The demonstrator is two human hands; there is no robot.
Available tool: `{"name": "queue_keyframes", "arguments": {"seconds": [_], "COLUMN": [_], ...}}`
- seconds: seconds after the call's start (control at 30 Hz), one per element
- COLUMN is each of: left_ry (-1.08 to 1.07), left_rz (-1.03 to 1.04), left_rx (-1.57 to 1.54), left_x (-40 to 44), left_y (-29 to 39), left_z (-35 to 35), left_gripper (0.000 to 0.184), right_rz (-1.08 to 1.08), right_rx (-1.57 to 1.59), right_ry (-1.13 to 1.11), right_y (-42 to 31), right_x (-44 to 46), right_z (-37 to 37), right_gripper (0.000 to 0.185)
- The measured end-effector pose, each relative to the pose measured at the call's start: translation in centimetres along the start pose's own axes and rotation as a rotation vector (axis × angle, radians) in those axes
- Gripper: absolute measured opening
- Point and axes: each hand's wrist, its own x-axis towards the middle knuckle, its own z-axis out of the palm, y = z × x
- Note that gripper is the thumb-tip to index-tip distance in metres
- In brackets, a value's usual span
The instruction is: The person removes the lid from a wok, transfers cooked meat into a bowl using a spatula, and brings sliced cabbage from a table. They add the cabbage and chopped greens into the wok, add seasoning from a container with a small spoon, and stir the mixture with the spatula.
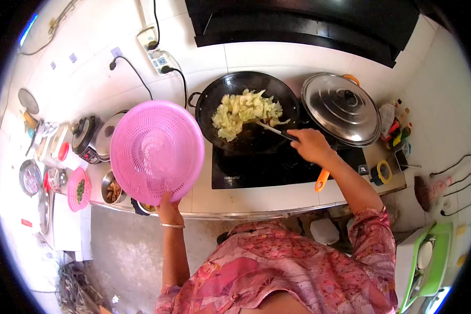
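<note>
My left hand grips the near rim of a large pink plastic basket, which is tilted so its inside shows and holds no food. My right hand is closed round the dark handle of a spatula. The spatula's front end reaches into a black wok and touches chopped pale green cabbage heaped there. The wok stands on a black cooktop.
A steel-lidded pan stands right of the wok, its orange handle pointing towards me. To the left are a rice cooker, a bowl of brown food and a small pink basket with greens. Bottles stand far right.
</note>
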Motion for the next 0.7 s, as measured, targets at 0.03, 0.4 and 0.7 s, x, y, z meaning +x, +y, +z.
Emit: {"name": "queue_keyframes", "arguments": {"seconds": [0.03,0.4,0.7], "left_ry": [0.024,0.190,0.092], "left_rz": [0.007,0.031,0.009], "left_rx": [0.002,0.050,0.100], "left_x": [-0.6,-4.7,-4.7], "left_y": [-0.1,-0.4,-1.3], "left_z": [-0.8,-5.9,-5.3], "left_gripper": [0.047,0.044,0.039], "right_rz": [0.086,0.089,-0.204], "right_rx": [0.344,0.462,0.075], "right_ry": [-0.055,0.128,-0.009], "right_y": [2.0,-2.6,-0.4], "right_x": [0.9,8.7,3.3], "right_z": [0.6,-1.0,2.6], "right_gripper": [0.040,0.044,0.045]}}
